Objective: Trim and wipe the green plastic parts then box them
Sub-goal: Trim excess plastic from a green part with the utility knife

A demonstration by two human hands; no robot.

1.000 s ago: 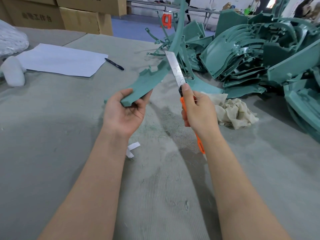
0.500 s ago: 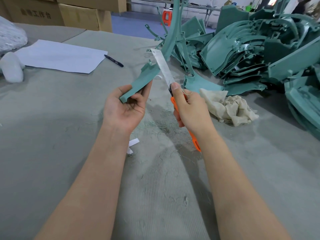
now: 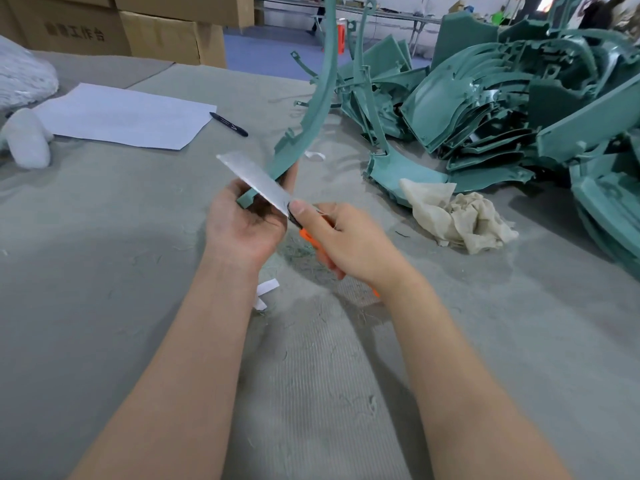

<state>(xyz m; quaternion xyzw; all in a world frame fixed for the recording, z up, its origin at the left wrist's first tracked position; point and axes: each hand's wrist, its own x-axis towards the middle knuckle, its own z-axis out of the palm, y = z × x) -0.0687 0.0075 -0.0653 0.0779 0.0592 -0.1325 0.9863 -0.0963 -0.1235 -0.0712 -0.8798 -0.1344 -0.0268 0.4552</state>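
My left hand grips the lower end of a long curved green plastic part, which rises up and away over the table. An orange-handled utility knife is held in my right hand, thumb near the blade's base. Its wide silver blade points up-left and lies across the part's lower end, just above my left palm. A crumpled beige cloth lies to the right of my hands. A big heap of green plastic parts fills the right and far side of the table.
The grey felt-covered table carries fine green shavings and small white paper scraps. A white sheet and a black pen lie far left. Cardboard boxes stand behind. White bagged material sits at the left edge.
The blade has slid down the green part toward my left hand and swung to point further left. The part now stands steeper, and both hands sit closer together.
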